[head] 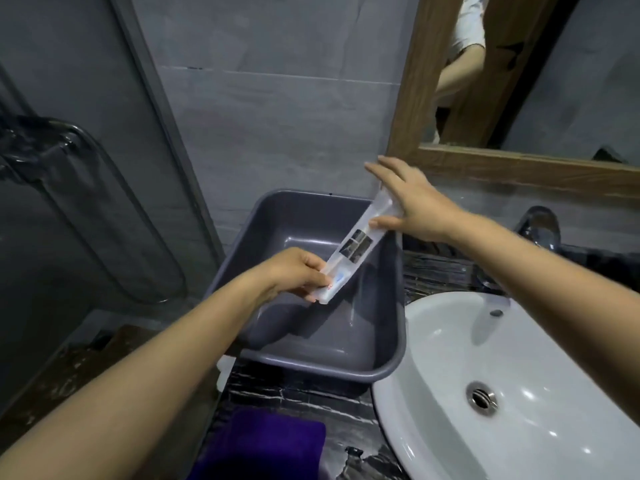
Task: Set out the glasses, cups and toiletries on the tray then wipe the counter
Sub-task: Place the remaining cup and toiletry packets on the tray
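Hands first: I have my left hand [301,271] pinching the near end of a sealed toiletry packet [356,247], thumb on top and fingers curled under, so that grip is closed on the packet. My right hand [412,206] is at the far end with its fingers spread nearly flat; the thumb presses the packet's edge, but I cannot tell whether the fingers truly clamp it or only steady it.

The packet hangs in the air above the grey tray [388,368], touching nothing but my hands. Its long axis runs on a diagonal, from near-left at my left hand up to far-right at my right hand, roughly across the tray's far-right corner. Inside I think there is a toothbrush and a small tube, though the wrapper is blurred and I would not swear to it.

The tray sits on the dark marbled counter [311,393], just left of the white sink [519,375], and its floor looks bare. A purple cloth [270,448] lies on the counter near me, untouched.

As I judge it, the next move turns on that diagonal: the left hand is lower and nearer the tray floor, so the near end would touch down first and the far end follow.
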